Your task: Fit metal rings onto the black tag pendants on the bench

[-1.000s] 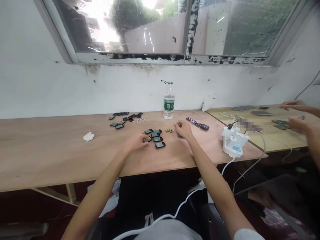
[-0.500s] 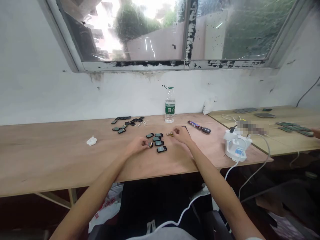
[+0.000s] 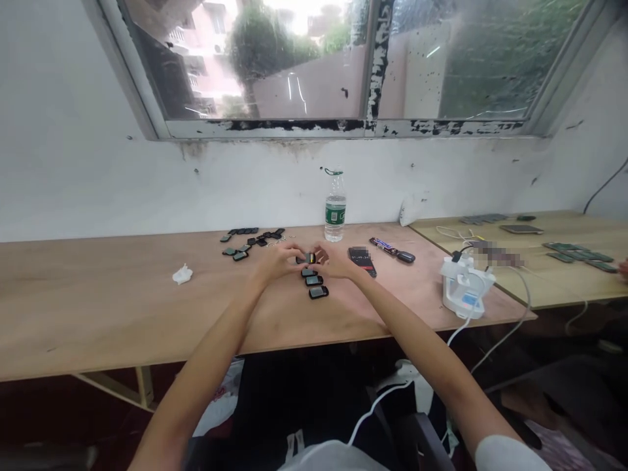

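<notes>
Between my two hands a small black device with a grey screen and a yellow strip (image 3: pixel 307 258) is held over the table. My left hand (image 3: pixel 282 261) grips its left side with closed fingers. On its right side my right hand (image 3: pixel 332 260) has its fingertips pressed to the device. Just below lie more black devices with grey screens, in a short column, the lowest one (image 3: pixel 318 292) nearest the front edge. My fingers hide part of the top of this group.
Behind stand a water bottle (image 3: pixel 335 210) and a scatter of small black parts (image 3: pixel 265 238). A phone (image 3: pixel 362 261), a snack bar (image 3: pixel 383 246) and a white power strip (image 3: pixel 464 288) are at right. Crumpled tissue (image 3: pixel 182 274) lies left. A person's hand shows at far right.
My left hand has moved up and right with the device, and my right hand has come left to meet it. The phone, before hidden behind my right hand, now shows.
</notes>
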{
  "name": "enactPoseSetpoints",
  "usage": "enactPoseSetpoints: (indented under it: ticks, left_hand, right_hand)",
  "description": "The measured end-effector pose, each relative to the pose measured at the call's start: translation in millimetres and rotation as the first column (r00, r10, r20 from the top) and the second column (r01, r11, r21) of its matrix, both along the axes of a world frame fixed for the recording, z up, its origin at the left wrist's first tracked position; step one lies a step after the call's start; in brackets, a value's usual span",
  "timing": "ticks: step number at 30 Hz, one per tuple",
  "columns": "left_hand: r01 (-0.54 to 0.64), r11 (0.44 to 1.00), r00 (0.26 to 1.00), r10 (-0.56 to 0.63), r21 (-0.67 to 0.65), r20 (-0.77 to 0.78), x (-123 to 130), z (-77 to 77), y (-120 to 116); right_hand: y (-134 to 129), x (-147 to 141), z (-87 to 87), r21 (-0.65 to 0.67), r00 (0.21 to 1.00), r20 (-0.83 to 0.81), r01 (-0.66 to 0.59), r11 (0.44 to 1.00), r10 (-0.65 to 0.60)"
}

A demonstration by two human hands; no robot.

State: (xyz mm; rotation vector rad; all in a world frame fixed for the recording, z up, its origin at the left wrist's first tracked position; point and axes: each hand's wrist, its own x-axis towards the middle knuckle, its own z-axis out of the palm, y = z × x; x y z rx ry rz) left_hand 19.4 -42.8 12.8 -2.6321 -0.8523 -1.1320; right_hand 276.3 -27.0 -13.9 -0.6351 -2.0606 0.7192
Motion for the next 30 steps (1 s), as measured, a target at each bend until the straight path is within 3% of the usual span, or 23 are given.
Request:
enactPoseSetpoints:
  ticks: [4, 8, 12, 18, 27, 30]
  left_hand:
    - [-0.029, 0.997, 0.999, 0.026, 0.067, 0.046, 11.5, -5.7, 7.1]
    - [-0.019, 0.999, 0.999, 0.021, -0.031, 0.043, 11.8, -21.8, 6.7]
    - [-0.061, 0.991, 0.997, 0.067, -0.117, 0.048, 11.4, -28.1, 4.0]
    - [-0.049, 0.989, 0.998, 0.053, -0.141, 0.026, 12.8, -31.6, 5.9]
    - [-0.077, 0.987, 0.997, 0.078, -0.138, 0.005, 11.7, -34.9, 4.4]
    - [-0.098, 0.983, 0.995, 0.102, -0.158, 0.015, 13.5, -34.7, 2.6]
  right_hand:
    - [9.4, -2.5, -4.4, 0.024, 0.994, -0.098, 0.047, 0.999, -0.044]
    - [9.4, -2.1, -17.2, 0.005, 0.997, -0.06, 0.045, 0.999, -0.045]
    - [10.3, -1.9, -22.9, -0.018, 0.997, -0.033, 0.069, 0.997, -0.07]
    - [13.3, 0.1, -25.6, -0.048, 0.998, 0.006, 0.068, 0.997, -0.068]
    - [2.4, 3.5, -18.3, 0.091, 0.994, -0.025, 0.109, 0.99, -0.107]
    - [-1.6, 2.2, -14.3, 0.077, 0.99, -0.008, 0.14, 0.987, -0.14]
